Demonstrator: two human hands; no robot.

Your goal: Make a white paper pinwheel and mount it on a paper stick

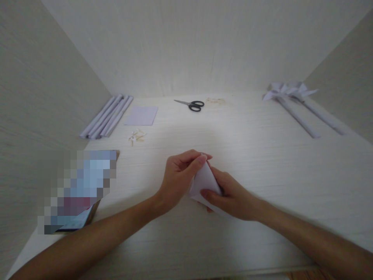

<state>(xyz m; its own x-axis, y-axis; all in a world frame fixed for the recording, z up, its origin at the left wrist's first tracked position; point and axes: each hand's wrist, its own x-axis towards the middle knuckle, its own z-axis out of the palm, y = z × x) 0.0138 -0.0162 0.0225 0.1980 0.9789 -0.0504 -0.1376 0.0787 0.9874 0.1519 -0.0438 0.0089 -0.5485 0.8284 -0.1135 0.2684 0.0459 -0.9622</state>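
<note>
I'm pinching folded white paper (204, 182) between both hands at table (262, 155) centre: left hand (177, 181) gripping top corner, right hand (230, 196) clamping lower edge. Scissors (190, 104) lying well behind.

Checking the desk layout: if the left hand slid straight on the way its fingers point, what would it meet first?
Likely the folded paper its fingertips already pinch; the left hand points right, toward the right hand just beyond.

Open tabletop (250, 155); scissors (190, 104) far back.
</note>
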